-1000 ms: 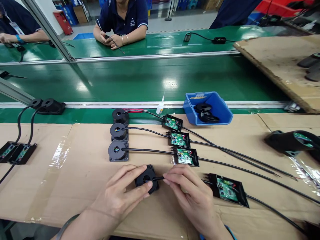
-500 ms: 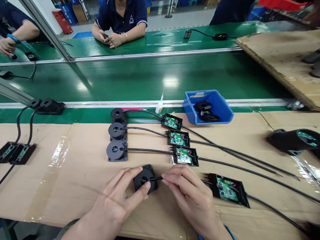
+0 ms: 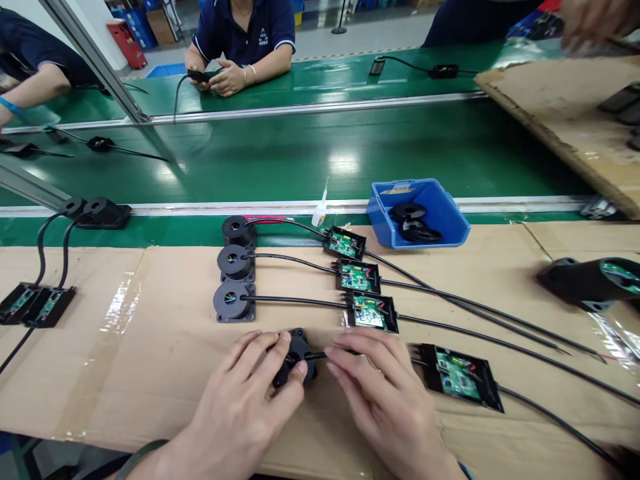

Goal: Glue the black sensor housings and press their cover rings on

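My left hand [image 3: 250,393] grips a black round housing with a square flange [image 3: 299,343], thumb and fingers closed round its near side. Thin wires inside its opening are mostly covered by my fingers. My right hand [image 3: 383,393] pinches the black cable [image 3: 316,356] just right of the housing. That cable runs under my right hand to an open black case with a green circuit board [image 3: 457,373]. Behind my hands, three similar housings [image 3: 233,301] stand in a column, each cabled to its own open case with a circuit board [image 3: 373,311].
A blue bin [image 3: 420,217] holds black round parts. Beside it stands a small white dropper bottle [image 3: 320,212]. Two more cabled units [image 3: 50,307] lie at left. A black tubular housing [image 3: 590,283] is at right. Across the green conveyor [image 3: 260,153], a co-worker [image 3: 245,47] handles a black part.
My left fingers have shifted further over the housing, covering more of its opening. My right hand keeps its pinch on the cable. Across the belt, the co-worker now holds a black cabled part.
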The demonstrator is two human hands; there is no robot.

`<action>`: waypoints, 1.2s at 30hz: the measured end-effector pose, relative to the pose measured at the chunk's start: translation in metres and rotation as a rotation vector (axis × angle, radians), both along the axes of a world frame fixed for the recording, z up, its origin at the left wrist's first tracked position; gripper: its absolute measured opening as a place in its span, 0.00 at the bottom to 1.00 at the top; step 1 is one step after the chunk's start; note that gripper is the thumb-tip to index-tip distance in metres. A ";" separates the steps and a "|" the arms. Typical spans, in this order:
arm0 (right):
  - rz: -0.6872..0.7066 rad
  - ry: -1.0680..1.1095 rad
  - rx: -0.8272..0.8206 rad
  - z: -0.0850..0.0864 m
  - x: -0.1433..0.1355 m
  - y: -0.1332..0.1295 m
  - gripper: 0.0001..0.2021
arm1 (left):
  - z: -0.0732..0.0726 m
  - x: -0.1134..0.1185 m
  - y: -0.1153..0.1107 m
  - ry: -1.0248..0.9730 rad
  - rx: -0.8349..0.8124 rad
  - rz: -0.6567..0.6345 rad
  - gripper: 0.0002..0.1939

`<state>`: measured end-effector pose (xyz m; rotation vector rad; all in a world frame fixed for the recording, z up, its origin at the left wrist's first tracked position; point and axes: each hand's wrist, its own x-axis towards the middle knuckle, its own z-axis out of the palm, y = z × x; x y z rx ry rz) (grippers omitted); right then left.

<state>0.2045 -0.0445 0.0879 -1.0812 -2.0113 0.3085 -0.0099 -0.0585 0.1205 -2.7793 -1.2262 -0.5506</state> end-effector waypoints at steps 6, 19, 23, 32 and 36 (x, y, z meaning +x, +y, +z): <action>0.145 -0.235 0.115 0.007 -0.009 -0.017 0.14 | -0.006 0.011 -0.005 0.048 0.103 0.026 0.09; 0.111 -0.465 0.350 0.005 -0.023 -0.022 0.22 | -0.025 -0.005 -0.011 -0.198 0.017 0.020 0.15; 0.100 -0.601 0.430 0.007 -0.030 -0.023 0.23 | -0.019 -0.001 0.013 -0.619 -0.545 0.196 0.11; 0.047 -0.594 0.520 0.005 -0.045 -0.020 0.19 | -0.026 0.024 0.028 -0.986 -1.238 0.321 0.13; 0.083 -0.554 0.557 0.003 -0.048 -0.015 0.20 | -0.027 0.025 0.026 -0.986 -1.182 0.314 0.13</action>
